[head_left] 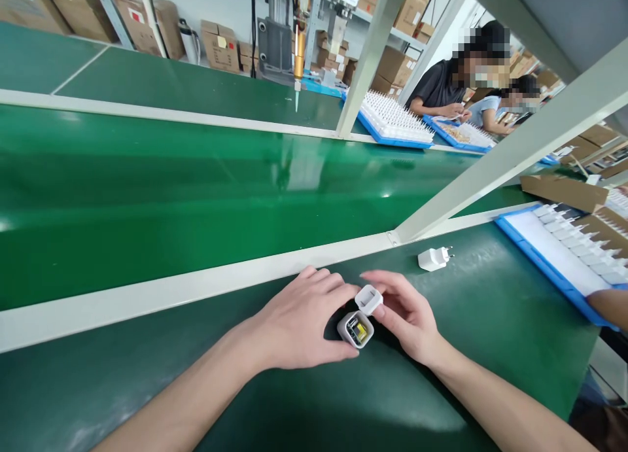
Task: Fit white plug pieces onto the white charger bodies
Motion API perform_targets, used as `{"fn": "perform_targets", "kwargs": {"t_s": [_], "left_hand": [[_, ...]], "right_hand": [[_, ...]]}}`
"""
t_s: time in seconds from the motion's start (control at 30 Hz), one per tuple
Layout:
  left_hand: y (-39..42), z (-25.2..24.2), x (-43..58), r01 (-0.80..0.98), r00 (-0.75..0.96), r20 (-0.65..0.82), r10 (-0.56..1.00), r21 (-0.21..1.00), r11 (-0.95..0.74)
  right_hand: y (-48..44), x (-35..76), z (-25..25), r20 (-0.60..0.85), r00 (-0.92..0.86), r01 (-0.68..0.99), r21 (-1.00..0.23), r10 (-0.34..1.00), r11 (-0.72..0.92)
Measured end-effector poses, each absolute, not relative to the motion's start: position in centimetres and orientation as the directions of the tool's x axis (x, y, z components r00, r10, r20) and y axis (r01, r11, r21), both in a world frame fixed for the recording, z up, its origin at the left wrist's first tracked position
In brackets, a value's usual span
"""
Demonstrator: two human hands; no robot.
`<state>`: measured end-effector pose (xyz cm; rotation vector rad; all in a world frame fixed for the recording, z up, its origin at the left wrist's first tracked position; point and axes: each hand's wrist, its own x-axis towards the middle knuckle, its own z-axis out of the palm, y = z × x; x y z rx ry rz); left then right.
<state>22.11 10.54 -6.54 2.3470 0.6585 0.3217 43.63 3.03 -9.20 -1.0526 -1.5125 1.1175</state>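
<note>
My left hand grips a white charger housing between thumb and fingers. Its open end faces me, and a yellow part and dark circuit pieces show inside. In my right hand a white charger end cap is pinched between thumb and fingertips, its hollow side toward me. The cap is just above the housing's open end; whether the two touch I cannot tell. A white plug charger with two pins lies on the green mat beyond my right hand.
A white frame post slants up from the bench rail. At right, a blue tray holds rows of white chargers, with another person's hand beside it. Behind the green conveyor stand a dispensing nozzle and two seated people.
</note>
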Motion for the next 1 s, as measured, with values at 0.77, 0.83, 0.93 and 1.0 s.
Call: {"fn": "perform_targets", "kwargs": {"t_s": [0.77,0.83,0.93,1.0], "left_hand": [[9.8,-7.8,23.2,0.430,0.787,0.115,0.606,0.602,-0.673],[9.8,-7.8,23.3,0.428,0.791,0.115,0.601,0.598,-0.677],[9.7,-7.8,23.4,0.422,0.792,0.122,0.598,0.599,-0.681],[9.7,-7.9,23.4,0.422,0.791,0.128,0.599,0.594,-0.685]], "right_hand": [[2.2,44.1,-7.8,0.230,-0.222,0.304,-0.907,0.947,0.292],[2.0,44.2,-7.6,0.209,-0.268,0.340,-0.893,0.940,0.295],[1.8,44.0,-7.4,0.239,-0.262,0.480,-0.808,0.935,0.341],[1.7,43.8,-7.4,0.321,-0.237,0.534,-0.746,0.917,0.399]]}}
